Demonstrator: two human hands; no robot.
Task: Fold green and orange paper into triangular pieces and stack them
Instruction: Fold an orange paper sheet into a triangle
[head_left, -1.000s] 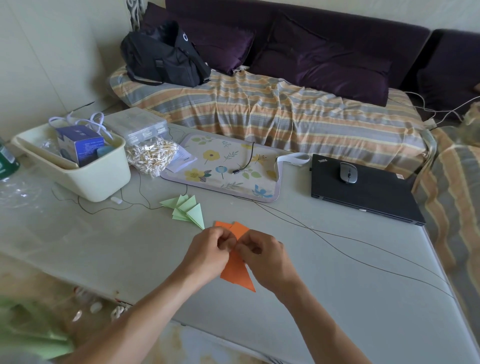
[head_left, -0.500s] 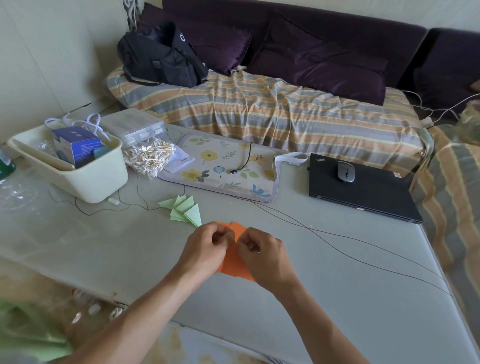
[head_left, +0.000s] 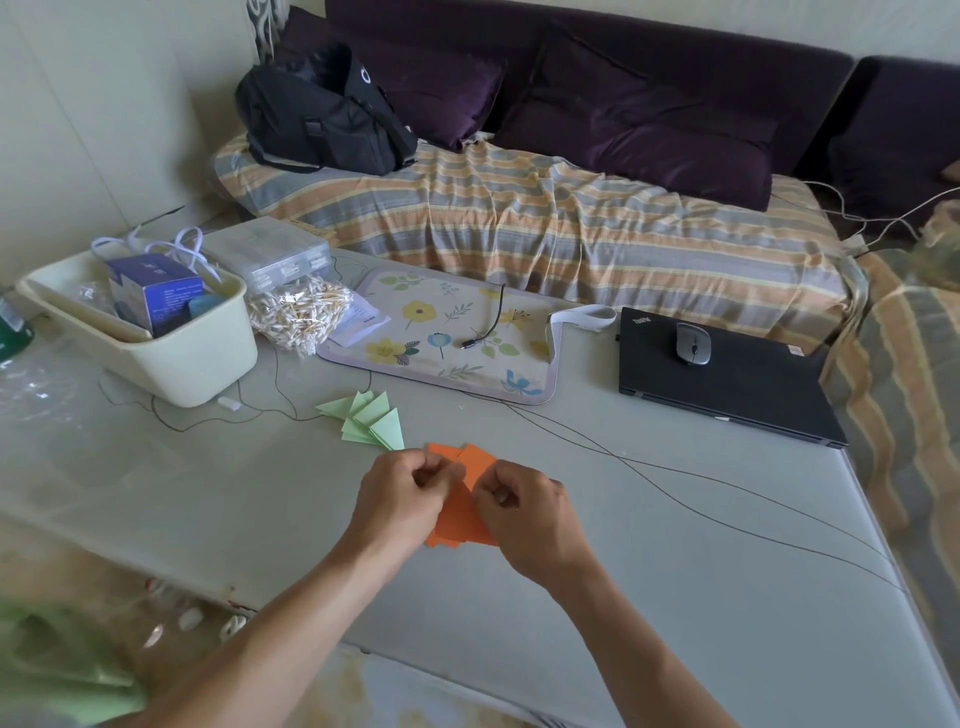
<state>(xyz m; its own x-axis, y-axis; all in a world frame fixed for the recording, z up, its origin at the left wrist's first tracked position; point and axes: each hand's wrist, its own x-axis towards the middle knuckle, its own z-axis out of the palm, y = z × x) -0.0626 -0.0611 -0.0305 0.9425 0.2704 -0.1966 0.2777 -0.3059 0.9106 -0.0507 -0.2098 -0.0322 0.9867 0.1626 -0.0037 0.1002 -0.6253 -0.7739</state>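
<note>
- Pinching the orange paper (head_left: 460, 512) from both sides, we see the left hand (head_left: 402, 506) and the right hand (head_left: 524, 512) meet over the near middle of the worktop (head_left: 675, 597), knuckles facing each other.
- We see the left hand with fingers curled in, thumb and forefinger nipping the sheet's upper left edge.
- We see the right hand curled the same way, its fingertips closed on the sheet's right side.
- We note both forearms reaching in from the lower edge of the view and angling toward each other, wrists raised a little, backs of the hands turned up toward the camera.
- We find the orange paper between the two hands, its top corners showing above the knuckles and its lower edge poking out below them.
- We see the green folded pieces (head_left: 371, 423) fanned out in an overlapping cluster on the worktop, just beyond and to the left of the hands, apart from them.
- We cannot tell whether the orange paper is one folded sheet or several layers, since the hands cover its middle.
- We cannot tell whether it rests on the worktop or is lifted slightly off it.
- We see the elbows cut off by the frame.
</note>
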